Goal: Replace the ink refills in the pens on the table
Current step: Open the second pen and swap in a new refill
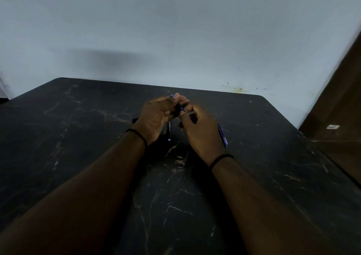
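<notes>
- Black marble-pattern table (78, 137): pale veins across the top, its far edge against a grey-white wall (175, 30).
- Left hand (156, 116): raised over the table's middle, palm turned right, fingers curled round a blue pen (176, 102). The pen's blue end shows above the fingertips; most of the barrel is hidden in the grip. A black band (137, 134) circles the wrist.
- Thin refill-like rod (169, 130): lies on the table between the two hands, near end blue-tipped. Too dim to tell exactly what it is.
- Right hand (199, 131): just right of the left hand, thumb and forefinger pinching the same pen's near end. A black band (220, 160) on this wrist too.
- Second blue pen (222, 133): lies on the table just right of the right hand, partly hidden behind it.
- Brown wooden panel (340, 108): stands at the far right, beside the table.
</notes>
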The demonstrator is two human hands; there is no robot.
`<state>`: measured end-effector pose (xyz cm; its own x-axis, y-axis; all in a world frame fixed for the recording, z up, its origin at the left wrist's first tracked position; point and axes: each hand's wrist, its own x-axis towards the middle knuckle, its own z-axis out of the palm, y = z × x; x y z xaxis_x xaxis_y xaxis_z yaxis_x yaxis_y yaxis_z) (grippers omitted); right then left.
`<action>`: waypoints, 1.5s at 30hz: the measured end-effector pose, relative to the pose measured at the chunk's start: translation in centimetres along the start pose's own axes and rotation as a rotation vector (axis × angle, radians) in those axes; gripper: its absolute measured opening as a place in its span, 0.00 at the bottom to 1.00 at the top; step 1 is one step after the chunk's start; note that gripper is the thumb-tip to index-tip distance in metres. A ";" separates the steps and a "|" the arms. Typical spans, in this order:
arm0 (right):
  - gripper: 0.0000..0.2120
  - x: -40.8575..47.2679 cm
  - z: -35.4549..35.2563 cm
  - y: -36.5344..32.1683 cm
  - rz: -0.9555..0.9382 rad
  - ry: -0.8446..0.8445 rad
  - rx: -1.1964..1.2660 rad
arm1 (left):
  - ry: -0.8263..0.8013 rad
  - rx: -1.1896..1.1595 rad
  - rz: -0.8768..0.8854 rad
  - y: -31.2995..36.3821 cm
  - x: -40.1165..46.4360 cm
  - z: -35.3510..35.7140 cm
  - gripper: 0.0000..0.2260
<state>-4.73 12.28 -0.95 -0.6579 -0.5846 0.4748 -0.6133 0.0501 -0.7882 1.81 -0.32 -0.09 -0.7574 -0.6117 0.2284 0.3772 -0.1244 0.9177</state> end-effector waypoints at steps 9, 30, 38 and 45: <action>0.07 -0.1 -0.1 0.0 -0.033 0.004 -0.116 | 0.091 0.124 0.063 0.6 -0.3 0.2 0.10; 0.09 0.1 0.2 0.6 0.042 0.008 -0.129 | 0.435 1.526 0.021 1.0 -0.4 -1.4 0.09; 0.09 0.1 0.3 0.7 0.061 0.008 -0.111 | 0.290 1.768 -0.164 1.6 -0.8 -1.4 0.13; 0.08 0.0 0.4 0.8 0.052 0.018 -0.093 | 0.303 1.783 -0.159 1.5 -0.6 -1.6 0.13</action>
<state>-5.09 11.96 -1.75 -0.6971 -0.5650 0.4414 -0.6155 0.1557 -0.7726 3.72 -1.36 0.65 -0.5362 -0.8092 0.2402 -0.7950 0.5797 0.1786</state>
